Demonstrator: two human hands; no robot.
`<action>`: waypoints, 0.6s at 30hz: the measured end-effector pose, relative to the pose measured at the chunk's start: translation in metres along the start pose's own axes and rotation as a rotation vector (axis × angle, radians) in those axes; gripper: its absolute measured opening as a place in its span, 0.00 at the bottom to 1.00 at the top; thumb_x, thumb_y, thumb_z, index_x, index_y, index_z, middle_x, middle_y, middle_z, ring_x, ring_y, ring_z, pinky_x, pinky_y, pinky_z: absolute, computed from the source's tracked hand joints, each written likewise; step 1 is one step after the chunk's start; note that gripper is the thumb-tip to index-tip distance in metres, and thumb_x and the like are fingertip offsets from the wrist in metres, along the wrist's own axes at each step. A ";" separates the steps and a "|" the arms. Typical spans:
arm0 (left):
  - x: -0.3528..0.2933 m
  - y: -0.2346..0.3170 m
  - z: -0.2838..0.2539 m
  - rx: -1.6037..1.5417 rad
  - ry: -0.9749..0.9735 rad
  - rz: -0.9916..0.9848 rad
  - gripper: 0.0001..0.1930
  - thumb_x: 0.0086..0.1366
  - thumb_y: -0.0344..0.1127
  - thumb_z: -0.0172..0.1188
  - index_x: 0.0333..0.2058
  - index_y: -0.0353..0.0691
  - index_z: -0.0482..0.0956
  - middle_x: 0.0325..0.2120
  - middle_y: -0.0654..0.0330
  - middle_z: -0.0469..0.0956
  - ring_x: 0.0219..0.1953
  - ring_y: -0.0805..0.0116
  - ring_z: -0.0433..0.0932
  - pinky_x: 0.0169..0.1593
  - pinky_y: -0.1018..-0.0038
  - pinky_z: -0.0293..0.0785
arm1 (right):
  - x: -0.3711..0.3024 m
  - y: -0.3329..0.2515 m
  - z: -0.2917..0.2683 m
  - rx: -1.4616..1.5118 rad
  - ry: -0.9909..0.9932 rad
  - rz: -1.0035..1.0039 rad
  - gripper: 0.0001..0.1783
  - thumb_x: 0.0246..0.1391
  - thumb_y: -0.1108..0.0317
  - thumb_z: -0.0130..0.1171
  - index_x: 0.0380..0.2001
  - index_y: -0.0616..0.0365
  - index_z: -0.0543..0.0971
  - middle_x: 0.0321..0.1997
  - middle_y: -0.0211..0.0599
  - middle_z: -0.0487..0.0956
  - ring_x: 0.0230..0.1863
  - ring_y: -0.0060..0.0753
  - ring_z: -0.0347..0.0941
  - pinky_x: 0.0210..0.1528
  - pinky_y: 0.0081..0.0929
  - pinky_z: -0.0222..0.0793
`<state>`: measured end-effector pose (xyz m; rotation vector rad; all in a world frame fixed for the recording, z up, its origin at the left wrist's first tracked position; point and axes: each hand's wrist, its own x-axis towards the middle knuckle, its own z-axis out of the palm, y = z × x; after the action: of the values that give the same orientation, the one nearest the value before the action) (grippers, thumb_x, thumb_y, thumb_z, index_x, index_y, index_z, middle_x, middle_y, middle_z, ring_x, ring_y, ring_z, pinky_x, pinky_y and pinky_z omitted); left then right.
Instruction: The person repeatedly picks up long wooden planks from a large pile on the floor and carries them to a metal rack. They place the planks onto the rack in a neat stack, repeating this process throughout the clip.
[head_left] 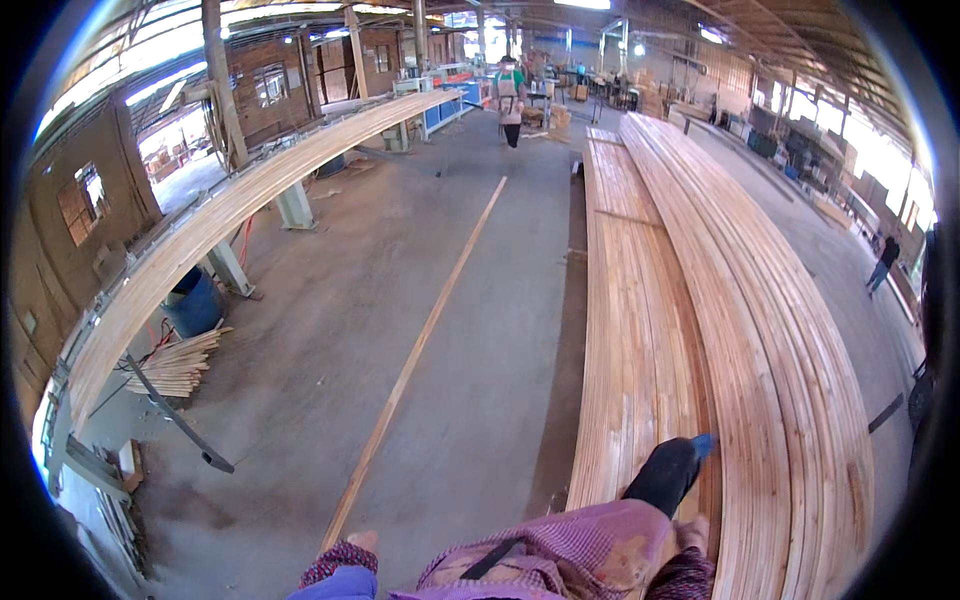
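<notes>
My left hand (363, 541), in a patterned cuff and blue sleeve cover, is low in the picture. Just left of it runs a long, thin wooden strip (415, 360), stretching away over the grey floor. Whether that hand touches the strip I cannot tell; its fingers are mostly hidden. My right hand (690, 533) hangs beside the near part of a stack of long boards (640, 350), its fingers unclear. My leg, in black with a blue shoe (705, 445), reaches onto the stack. A second, higher pile of boards (760, 350) lies against its right side.
A long bench bearing wooden boards (250, 190) curves along the left on metal legs. Beneath it stand a blue barrel (193, 305) and a heap of sticks (180, 362). One person (510, 100) is up the aisle, another (883, 265) at far right. A dark metal bar (175, 415) juts out left.
</notes>
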<state>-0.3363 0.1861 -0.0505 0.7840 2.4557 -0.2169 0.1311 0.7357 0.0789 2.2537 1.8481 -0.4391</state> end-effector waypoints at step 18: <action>0.091 -0.006 -0.023 -0.834 0.425 0.127 0.08 0.56 0.32 0.56 0.35 0.42 0.77 0.21 0.53 0.77 0.23 0.50 0.75 0.27 0.61 0.72 | 0.017 -0.398 -0.017 -0.568 -0.328 -1.155 0.35 0.51 0.37 0.49 0.50 0.56 0.77 0.54 0.53 0.75 0.56 0.51 0.71 0.59 0.45 0.64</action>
<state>-0.4123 0.2325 -0.0814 0.6273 2.4982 1.0501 -0.2538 0.8372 0.1043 0.5779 2.4607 -0.3200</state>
